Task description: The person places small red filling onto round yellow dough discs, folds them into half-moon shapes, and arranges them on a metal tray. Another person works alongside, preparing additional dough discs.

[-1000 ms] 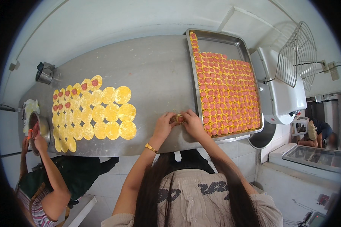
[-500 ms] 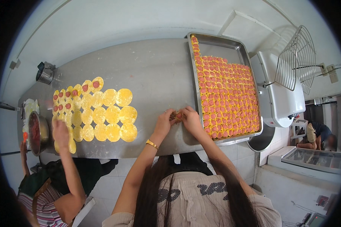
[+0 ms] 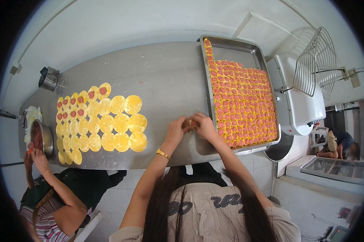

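Note:
Just left of the tray's near corner, my left hand (image 3: 176,130) and my right hand (image 3: 205,127) meet over the table, their fingers closed around one small meat-filled dumpling (image 3: 192,123). Pink filling shows at its top; my fingers cover most of the wrapper. To the right, a deep metal tray (image 3: 207,76) holds tight rows of open-topped dumplings (image 3: 244,107) with yellow wrappers and pink meat. On the left of the table lie rows of round yellow wrappers (image 3: 120,122), floury on top. Several at the far left carry a ball of pink meat (image 3: 103,90).
A co-worker's hands (image 3: 38,159) are at a metal bowl of meat filling (image 3: 47,139) on the left. A metal pitcher (image 3: 49,78) stands by the back wall. Beyond the tray are a white machine (image 3: 299,97) and a wire guard (image 3: 315,64). Another person (image 3: 339,145) crouches far right.
The co-worker's hand has gone from above the wrappers back to the bowl. One more wrapper there shows meat on it. My hands stay together on the dumpling, shifted very slightly.

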Available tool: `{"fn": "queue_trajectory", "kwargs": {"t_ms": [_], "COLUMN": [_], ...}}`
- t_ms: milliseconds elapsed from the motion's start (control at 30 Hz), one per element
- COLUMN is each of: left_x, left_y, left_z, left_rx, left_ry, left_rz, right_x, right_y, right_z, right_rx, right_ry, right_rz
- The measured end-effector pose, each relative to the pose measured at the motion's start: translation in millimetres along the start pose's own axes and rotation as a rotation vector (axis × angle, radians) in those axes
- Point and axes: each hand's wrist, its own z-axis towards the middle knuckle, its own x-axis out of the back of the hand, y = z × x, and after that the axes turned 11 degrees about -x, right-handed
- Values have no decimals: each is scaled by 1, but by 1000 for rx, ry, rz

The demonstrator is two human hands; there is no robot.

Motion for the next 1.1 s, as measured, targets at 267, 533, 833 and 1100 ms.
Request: {"fn": "queue_trajectory", "kwargs": {"t_ms": [267,533,833,1100], "left_x": [3,2,0,-2], "left_y": [6,8,10,0], "left_z": [1,-9,-10,-3], "left_rx": [36,-19,-13,3], "left_ry": [-22,21,55,21], "left_rz": [49,100,100,66], "right_x": [1,5,2,-2], "right_y": [-4,-7,-13,-14], "right_z": [3,-1,-7,-7], "right_rx": [-78,-190,-112,-45], "right_ry": [-70,-67,88,79], "right_rz": [-113,-143,-143,-97]}}
